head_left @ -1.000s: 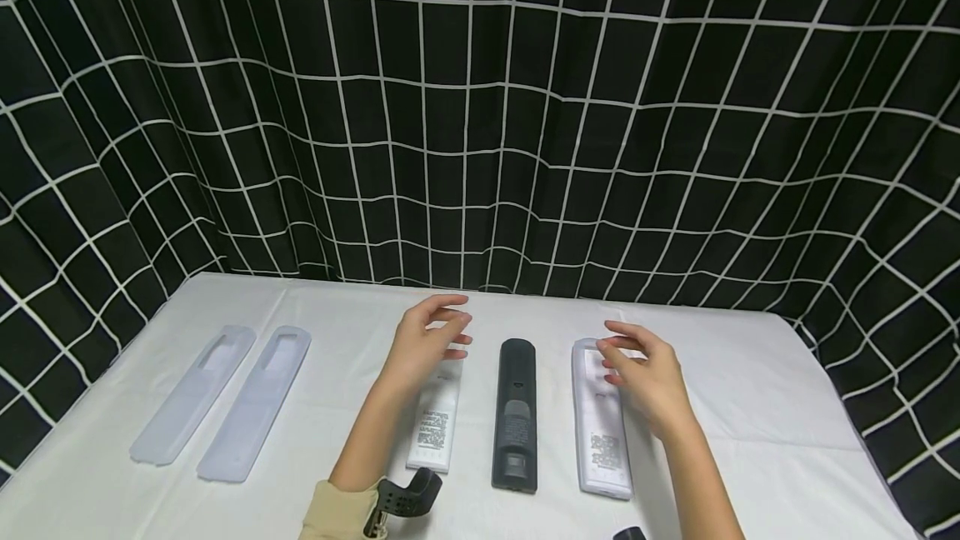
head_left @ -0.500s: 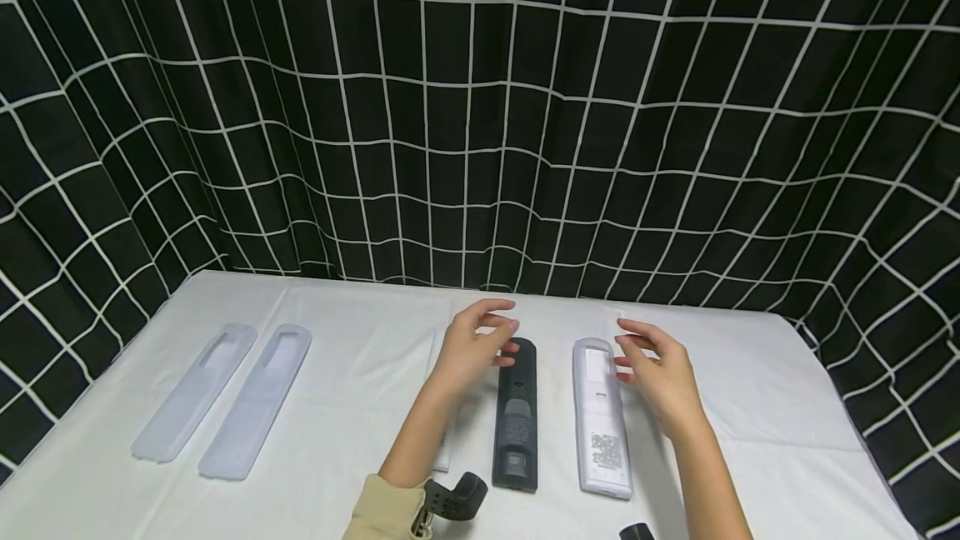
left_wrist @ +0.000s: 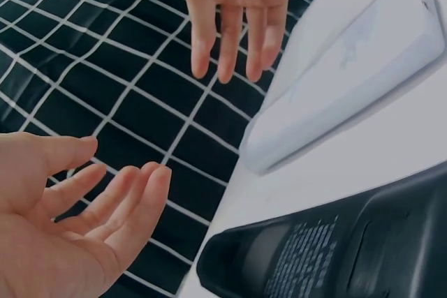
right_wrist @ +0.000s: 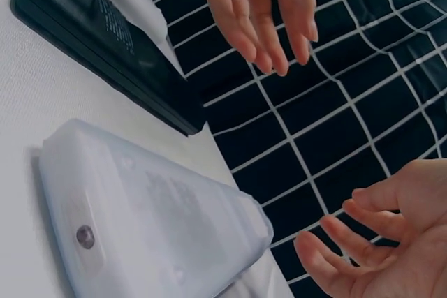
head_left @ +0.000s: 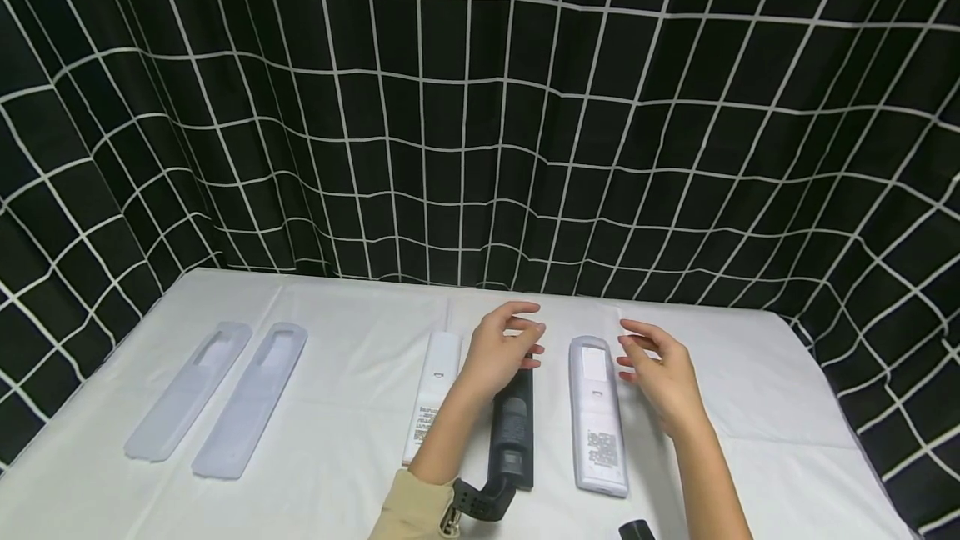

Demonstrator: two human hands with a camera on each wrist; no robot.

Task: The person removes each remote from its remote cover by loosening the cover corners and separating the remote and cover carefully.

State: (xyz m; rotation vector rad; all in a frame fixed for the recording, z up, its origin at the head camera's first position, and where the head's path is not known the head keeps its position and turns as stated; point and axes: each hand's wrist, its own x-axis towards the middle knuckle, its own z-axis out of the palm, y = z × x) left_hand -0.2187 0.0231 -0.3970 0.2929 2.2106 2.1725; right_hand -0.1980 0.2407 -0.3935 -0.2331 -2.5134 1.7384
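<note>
My left hand [head_left: 504, 350] hovers over the far end of a black remote control [head_left: 513, 432], covering part of it, its fingers relaxed and holding nothing. A white remote control [head_left: 438, 382] lies face down just left of it, partly behind my forearm. My right hand [head_left: 660, 369] is beside the far end of another white remote [head_left: 597, 415], which sits in a translucent sleeve; those fingers are loosely bent and hold nothing. In the left wrist view the black remote [left_wrist: 314, 256] lies below the hand. The right wrist view shows the sleeved remote [right_wrist: 154, 207] near the right hand.
Two translucent remote sleeves [head_left: 251, 398] lie side by side at the left of the white-covered table [head_left: 352, 407], each with a cut-out near its far end. A black curtain with a white grid [head_left: 480, 123] hangs behind the table and along both sides.
My left hand has moved right, from over the left white remote to over the black one. My right hand has shifted slightly right, off the sleeved remote. The remotes lie where they were.
</note>
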